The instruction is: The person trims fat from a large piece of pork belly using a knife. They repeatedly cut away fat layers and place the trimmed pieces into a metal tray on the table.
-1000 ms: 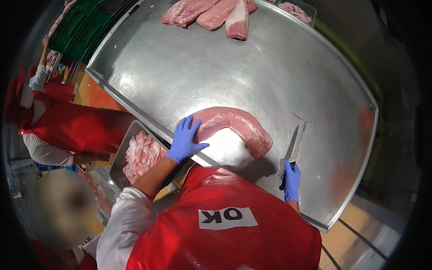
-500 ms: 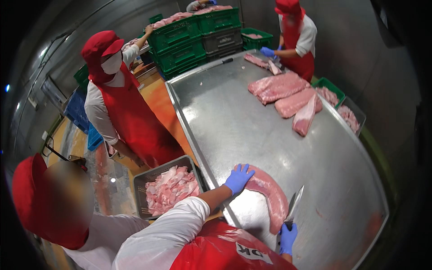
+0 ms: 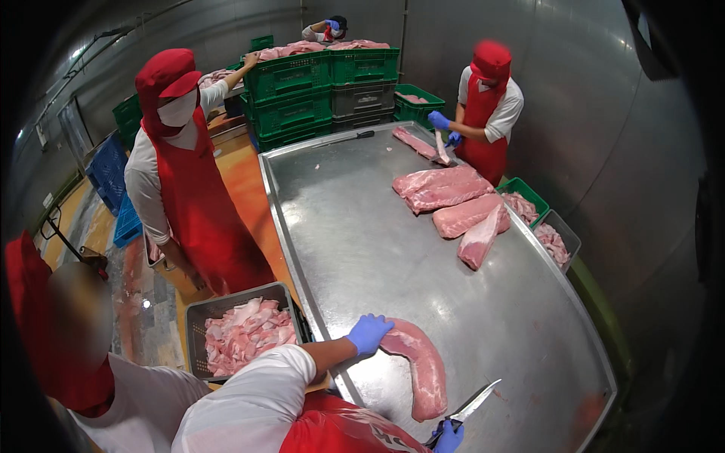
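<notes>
My blue-gloved left hand rests with fingers apart on the upper end of a long, curved piece of raw pink meat on the steel table. At the bottom, my blue-gloved right hand is closed on the black handle of a knife, its blade pointing up and rightward beside the meat's lower end.
Meat slabs lie on the far table, beside a worker handling meat. A masked worker stands left; another person is close lower left. A crate of trimmings adjoins the table. Stacked crates stand behind; bins right.
The view has tilted up, bringing the room and co-workers into sight. My left hand stays on the curved meat; my right hand still holds the knife, its blade now angled further rightward.
</notes>
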A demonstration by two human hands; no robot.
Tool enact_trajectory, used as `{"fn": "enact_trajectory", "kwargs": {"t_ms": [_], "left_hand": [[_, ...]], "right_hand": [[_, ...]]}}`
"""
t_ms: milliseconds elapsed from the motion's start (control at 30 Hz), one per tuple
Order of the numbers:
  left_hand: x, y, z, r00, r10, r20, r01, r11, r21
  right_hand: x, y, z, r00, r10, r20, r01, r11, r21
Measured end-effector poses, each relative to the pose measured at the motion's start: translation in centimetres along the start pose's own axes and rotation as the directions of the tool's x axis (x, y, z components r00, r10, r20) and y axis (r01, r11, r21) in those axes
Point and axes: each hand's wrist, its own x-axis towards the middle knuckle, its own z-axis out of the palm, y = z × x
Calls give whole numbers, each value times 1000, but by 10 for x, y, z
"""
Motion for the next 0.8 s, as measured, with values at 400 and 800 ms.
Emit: {"fn": "enact_trajectory", "kwargs": {"t_ms": [400,800], "left_hand": [[-37,64,36,709,240,663,682,9,-732],[-4,-60,25,609,139,781,631,-681,-371]], "right_hand": [[162,60,-63,981,-122,-149,169,917,360],[115,-143,-67,955,-258,-144,284,936,209]]}}
